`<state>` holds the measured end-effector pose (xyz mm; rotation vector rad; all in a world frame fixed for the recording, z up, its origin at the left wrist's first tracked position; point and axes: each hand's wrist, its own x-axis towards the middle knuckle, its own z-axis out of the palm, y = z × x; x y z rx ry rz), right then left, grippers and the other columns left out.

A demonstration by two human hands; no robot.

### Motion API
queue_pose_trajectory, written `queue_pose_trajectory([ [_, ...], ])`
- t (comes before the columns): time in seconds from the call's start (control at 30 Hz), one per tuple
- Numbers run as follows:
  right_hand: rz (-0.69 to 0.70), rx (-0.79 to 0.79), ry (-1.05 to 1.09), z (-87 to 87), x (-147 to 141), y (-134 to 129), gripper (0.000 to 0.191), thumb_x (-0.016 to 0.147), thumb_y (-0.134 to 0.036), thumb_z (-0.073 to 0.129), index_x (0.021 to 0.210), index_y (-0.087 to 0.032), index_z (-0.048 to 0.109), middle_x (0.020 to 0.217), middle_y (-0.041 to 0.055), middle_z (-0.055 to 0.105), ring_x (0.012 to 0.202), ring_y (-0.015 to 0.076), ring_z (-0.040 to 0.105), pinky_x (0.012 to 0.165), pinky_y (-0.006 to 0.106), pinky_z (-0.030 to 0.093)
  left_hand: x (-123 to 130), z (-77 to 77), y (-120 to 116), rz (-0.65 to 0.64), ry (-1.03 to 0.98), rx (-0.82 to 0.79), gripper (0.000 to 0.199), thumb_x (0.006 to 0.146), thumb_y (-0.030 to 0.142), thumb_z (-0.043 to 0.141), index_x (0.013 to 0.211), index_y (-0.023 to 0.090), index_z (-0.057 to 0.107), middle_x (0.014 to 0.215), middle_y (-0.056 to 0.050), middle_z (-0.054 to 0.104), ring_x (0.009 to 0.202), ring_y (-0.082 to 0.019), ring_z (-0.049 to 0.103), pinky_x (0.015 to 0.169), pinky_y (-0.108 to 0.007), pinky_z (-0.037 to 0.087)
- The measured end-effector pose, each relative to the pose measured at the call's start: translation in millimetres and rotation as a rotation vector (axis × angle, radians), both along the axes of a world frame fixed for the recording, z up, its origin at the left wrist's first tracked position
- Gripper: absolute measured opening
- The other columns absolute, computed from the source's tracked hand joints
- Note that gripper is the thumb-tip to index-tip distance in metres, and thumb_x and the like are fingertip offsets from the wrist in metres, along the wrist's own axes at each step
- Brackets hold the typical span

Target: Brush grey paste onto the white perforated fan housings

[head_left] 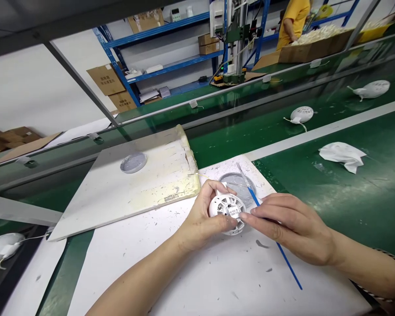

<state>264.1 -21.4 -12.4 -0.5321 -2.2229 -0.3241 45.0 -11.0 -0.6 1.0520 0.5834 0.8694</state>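
Vented plastic housing in left hand, right hand touching.

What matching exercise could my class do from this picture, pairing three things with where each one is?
Things:
1. labelled housing
2. cloth
3. blue stick

Places:
A. on the green belt
B. on the white sheet
C. in the left hand

Right pairs: 1-C, 2-A, 3-B.
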Motion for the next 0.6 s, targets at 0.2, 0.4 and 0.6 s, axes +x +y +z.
queue_pose_trajectory([
  [0.2, 0.025, 0.003, -0.017, 2.8, -4, -4, 0.033, 0.088, -0.002, 0.053, 0.116, -0.015, 0.065, 0.089, 0.0049, 0.071, 0.088, 0.0184, 0.062, 0.082, 0.032, 0.055, 0, 0.8, -2, 0.007, 0.049, 0.016, 0.042, 0.069, 0.010, 0.071, 0.100, 0.025, 0.046, 0.110, -0.002, 0.051, 0.082, -0.013, 0.053, 0.068, -0.024, 0.042],
  [0.4, 0.030, -0.036, 0.015, -1.8, -1, -4, 0.039, 0.090, -0.004, 0.051, 0.125, -0.020, 0.061, 0.092, 0.0043, 0.072, 0.089, 0.0183, 0.064, 0.084, 0.033, 0.055, 4, -2.4, -2, 0.082, 0.105, 0.005, 0.043, 0.064, 0.008, 0.068, 0.097, 0.025, 0.047, 0.106, -0.001, 0.055, 0.084, -0.015, 0.055, 0.069, -0.025, 0.042],
  [0.6, -0.032, 0.028, 0.152, 0.6, 3, 7, 0.026, 0.094, -0.013, 0.049, 0.114, -0.012, 0.066, 0.085, 0.0073, 0.072, 0.081, 0.0179, 0.065, 0.085, 0.033, 0.054, -30, 5.6, 18, 0.625, 0.648, 0.289, 0.030, 0.064, 0.034, 0.073, 0.091, 0.031, 0.059, 0.100, 0.003, 0.067, 0.096, -0.029, 0.061, 0.075, -0.037, 0.049],
])
